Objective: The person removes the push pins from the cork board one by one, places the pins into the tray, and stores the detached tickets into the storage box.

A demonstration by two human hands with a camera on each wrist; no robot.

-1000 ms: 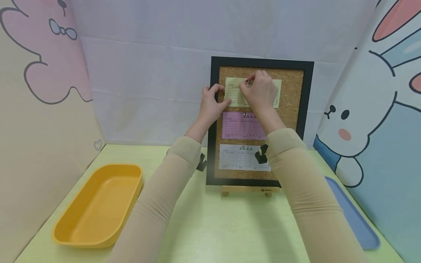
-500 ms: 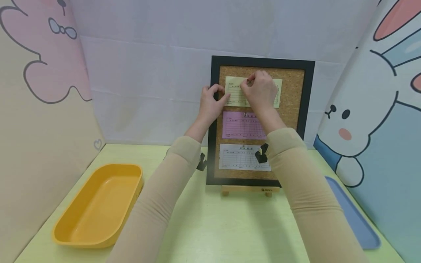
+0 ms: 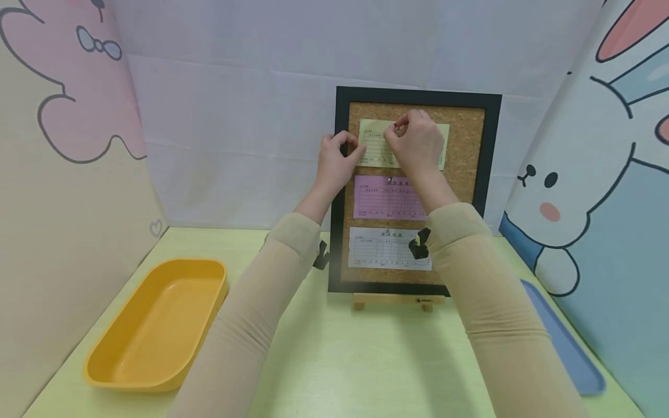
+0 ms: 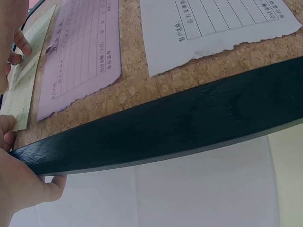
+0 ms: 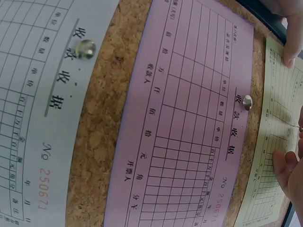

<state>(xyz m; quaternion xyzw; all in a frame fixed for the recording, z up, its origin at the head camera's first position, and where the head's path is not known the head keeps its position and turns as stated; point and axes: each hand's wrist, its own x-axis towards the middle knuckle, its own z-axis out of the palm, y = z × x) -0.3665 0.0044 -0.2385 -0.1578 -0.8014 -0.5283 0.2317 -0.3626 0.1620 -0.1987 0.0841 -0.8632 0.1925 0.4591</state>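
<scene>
Fingers of R hand point(image 3: 418, 143) pinched tight on a small metal pin point(image 5: 300, 128), at the pale-yellow rectangular paper slip point(image 3: 372, 145), top of black-framed cork board point(image 3: 465, 151); L hand point(image 3: 336, 162) grips board edge, thumb on slip. Prob. best: hold slip flat, push straight. Pink paper slip point(image 3: 385, 198) + white paper slip point(image 3: 377, 248) below: "收款收据", No 250671.

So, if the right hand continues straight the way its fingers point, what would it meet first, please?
Most likely the yellow slip, just ahead of the right hand, with cork behind. The pin this hand seems to pinch would probably arrive first; whether it already touches, I cannot tell.
</scene>
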